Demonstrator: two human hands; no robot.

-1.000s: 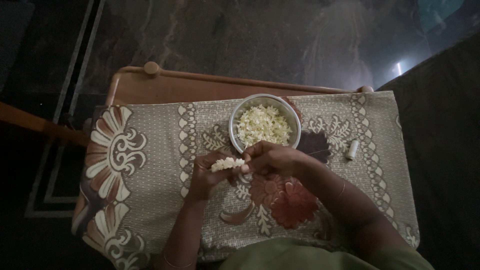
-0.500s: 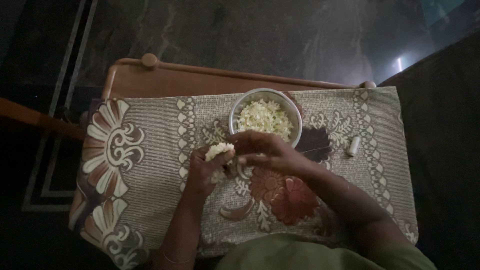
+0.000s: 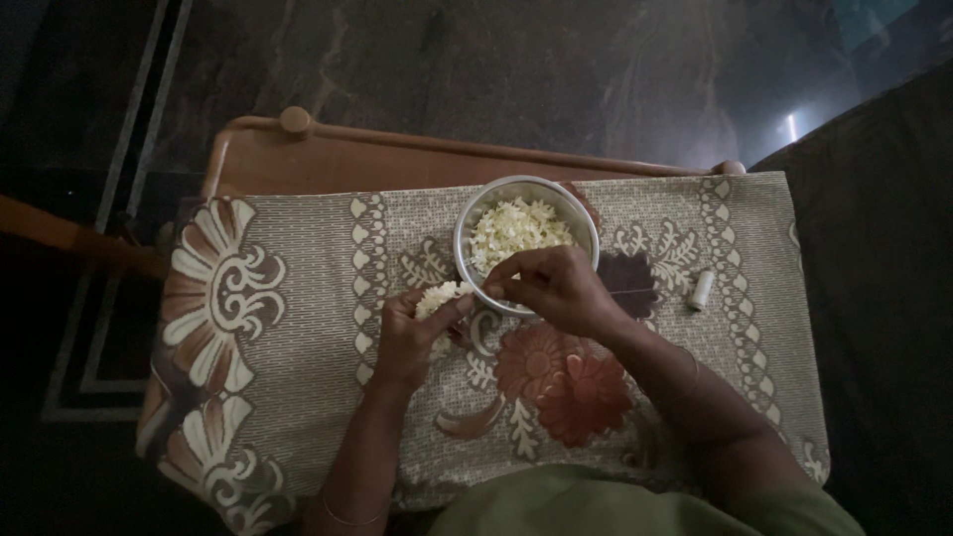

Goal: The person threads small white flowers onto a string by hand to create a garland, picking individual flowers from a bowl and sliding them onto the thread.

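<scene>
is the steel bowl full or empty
Partly full: the steel bowl holds a heap of small white flower buds, with its inner wall showing above them.

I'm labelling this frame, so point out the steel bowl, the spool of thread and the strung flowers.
steel bowl (image 3: 465, 234): head view, on its bare left rim.
spool of thread (image 3: 702, 290): head view, on the middle of its side.
strung flowers (image 3: 438, 296): head view, on the white cluster held in the left hand (image 3: 412, 337).

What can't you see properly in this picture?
Head view:
- Right hand fingertips: too dim to tell what they pinch.
- Bowl near rim: hidden by that hand.
- Flower bunch: partly inside left hand.
- Thread: too thin to see.
- Spool: too small for detail.
</scene>
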